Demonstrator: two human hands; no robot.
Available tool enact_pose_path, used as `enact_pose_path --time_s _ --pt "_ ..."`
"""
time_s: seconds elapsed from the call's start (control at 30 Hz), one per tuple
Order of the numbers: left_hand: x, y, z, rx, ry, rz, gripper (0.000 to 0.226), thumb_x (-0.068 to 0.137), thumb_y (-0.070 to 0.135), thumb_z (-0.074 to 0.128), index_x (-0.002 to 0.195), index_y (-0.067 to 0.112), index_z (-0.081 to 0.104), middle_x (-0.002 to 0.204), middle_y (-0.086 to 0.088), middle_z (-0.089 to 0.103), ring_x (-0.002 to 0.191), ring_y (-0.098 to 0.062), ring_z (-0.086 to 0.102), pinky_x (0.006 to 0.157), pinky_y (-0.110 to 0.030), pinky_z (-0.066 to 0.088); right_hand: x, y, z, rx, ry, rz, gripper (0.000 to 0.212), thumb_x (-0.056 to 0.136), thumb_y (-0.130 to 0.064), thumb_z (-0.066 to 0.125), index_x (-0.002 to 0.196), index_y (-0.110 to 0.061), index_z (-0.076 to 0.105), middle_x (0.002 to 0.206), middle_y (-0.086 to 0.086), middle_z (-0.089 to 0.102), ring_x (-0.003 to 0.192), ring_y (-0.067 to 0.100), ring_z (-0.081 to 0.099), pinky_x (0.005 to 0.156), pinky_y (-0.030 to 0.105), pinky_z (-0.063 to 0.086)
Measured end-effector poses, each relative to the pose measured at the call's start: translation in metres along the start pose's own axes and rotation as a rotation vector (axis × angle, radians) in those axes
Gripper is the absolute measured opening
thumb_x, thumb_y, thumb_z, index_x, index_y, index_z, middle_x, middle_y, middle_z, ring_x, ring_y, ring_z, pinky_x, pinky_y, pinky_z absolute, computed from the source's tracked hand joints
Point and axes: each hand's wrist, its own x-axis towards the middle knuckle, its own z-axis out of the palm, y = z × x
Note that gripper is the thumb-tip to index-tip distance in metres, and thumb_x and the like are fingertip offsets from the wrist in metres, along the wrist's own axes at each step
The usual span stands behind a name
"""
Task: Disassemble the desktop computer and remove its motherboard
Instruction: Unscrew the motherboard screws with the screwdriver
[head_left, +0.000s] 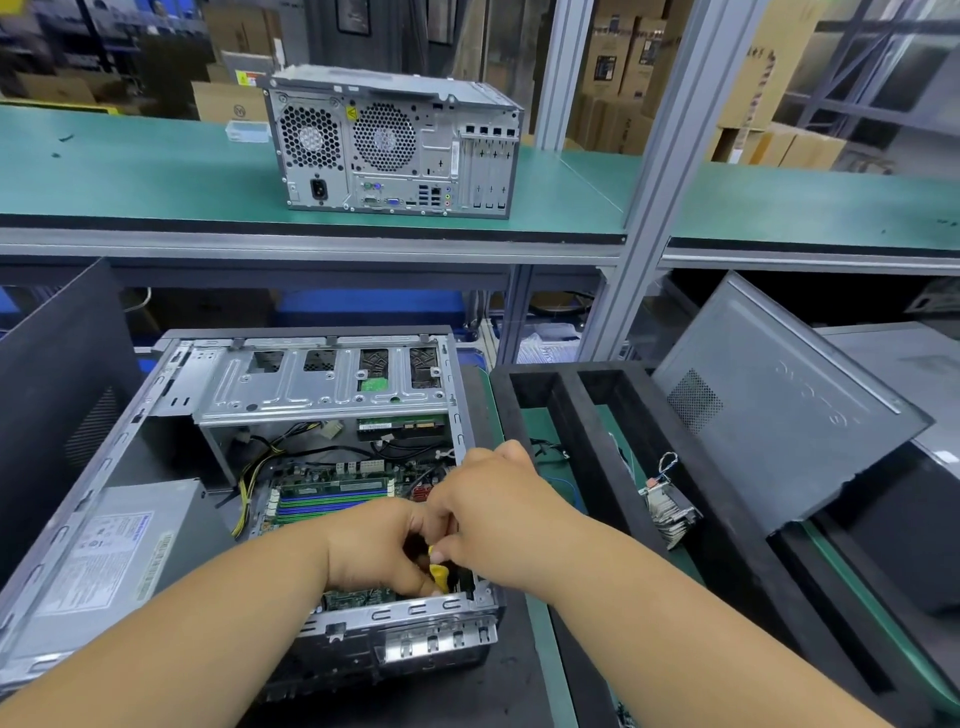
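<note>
The open computer (249, 499) lay on its side on the worktop (535, 649), motherboard (332, 499) still inside, right of the power supply (104, 561). Both hands met over the board's near right corner. The left hand (374, 551) curled its fingers around a yellow-handled screwdriver (439, 574); the right hand (498, 509) curled down over the top of it, fingertips pinching the handle. Both forearms reached in from below. A black tray (571, 415) sat to the right, a side panel (769, 410) leaning beyond it. Up on the green shelf (130, 176) stood a second computer (389, 143), cardboard boxes (618, 67) behind.
</note>
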Motion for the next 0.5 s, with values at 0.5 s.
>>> enact_pose_path --time_s 0.5 --pt "0.0023 -0.0022 0.0021 -0.033 0.030 -0.033 0.015 0.072 0.027 0.081 0.081 0.026 0.069 0.076 0.006 0.067 0.070 -0.004 0.056 0.070 -0.023 0.047 -0.0065 0.0037 0.0032 0.041 0.070 0.000 0.015 0.085 -0.043 0.064 0.092 -0.029 0.064 0.092 -0.009 0.061 0.098 0.016 0.043 0.095 0.041 0.027"
